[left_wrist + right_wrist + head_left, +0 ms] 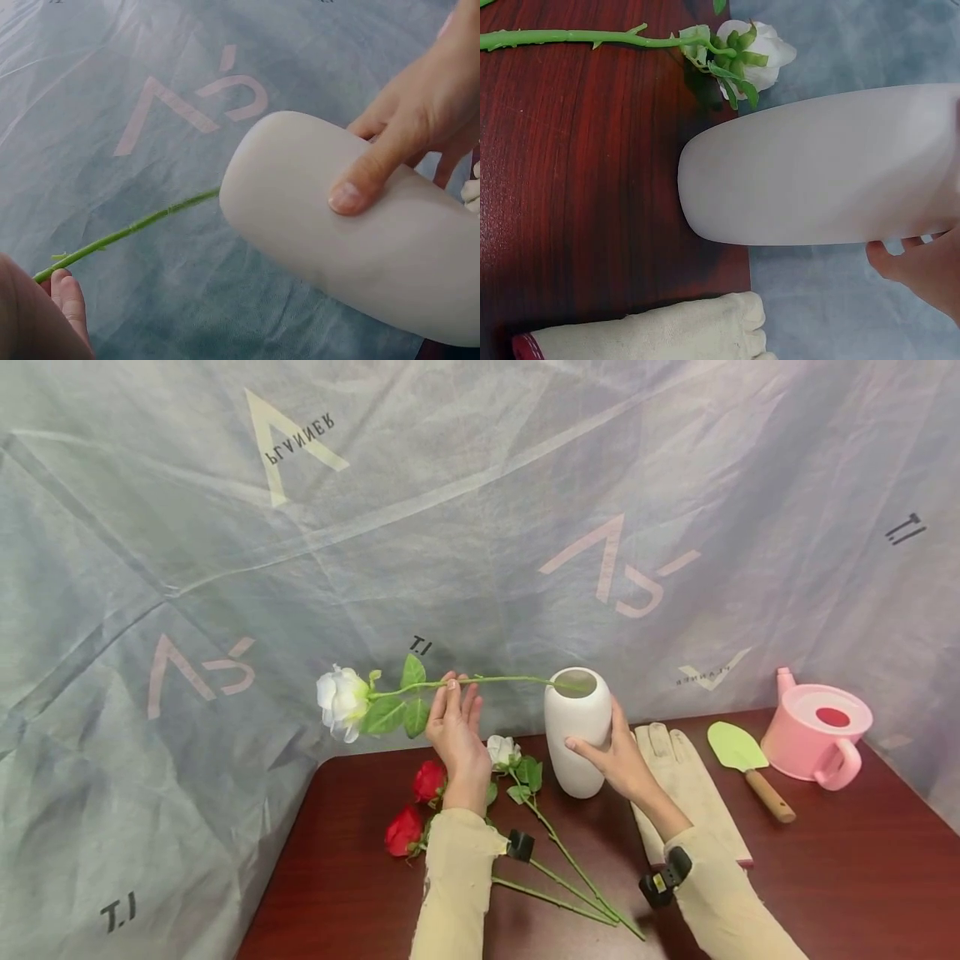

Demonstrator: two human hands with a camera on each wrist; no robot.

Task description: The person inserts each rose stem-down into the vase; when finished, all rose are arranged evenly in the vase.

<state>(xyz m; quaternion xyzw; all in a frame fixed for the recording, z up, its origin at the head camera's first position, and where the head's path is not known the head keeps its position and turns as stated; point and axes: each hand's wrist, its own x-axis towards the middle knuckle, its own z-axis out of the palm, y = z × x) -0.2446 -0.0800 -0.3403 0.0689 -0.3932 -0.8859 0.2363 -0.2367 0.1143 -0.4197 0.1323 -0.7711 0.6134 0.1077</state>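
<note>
My left hand (pixel 459 743) pinches the green stem (pixel 506 678) of a white rose (pixel 342 702) between thumb and fingers. The rose lies nearly level, its bloom to the left, and the stem's far end reaches over the rim into the mouth of a white vase (pixel 567 718). Around the vase's right side, my right hand (pixel 618 758) grips it, thumb on the front. In the left wrist view the stem (pixel 142 223) passes out of sight at the vase's mouth end. The vase leans; whether its base touches the table I cannot tell.
Two red roses (pixel 402 831) and another white rose (pixel 503 752) lie on the dark red table (pixel 322 877), partly behind the left arm. To the right are cream gloves (pixel 693 797), a green trowel (pixel 737 746) and a pink watering can (pixel 806 743). A grey sheet hangs behind.
</note>
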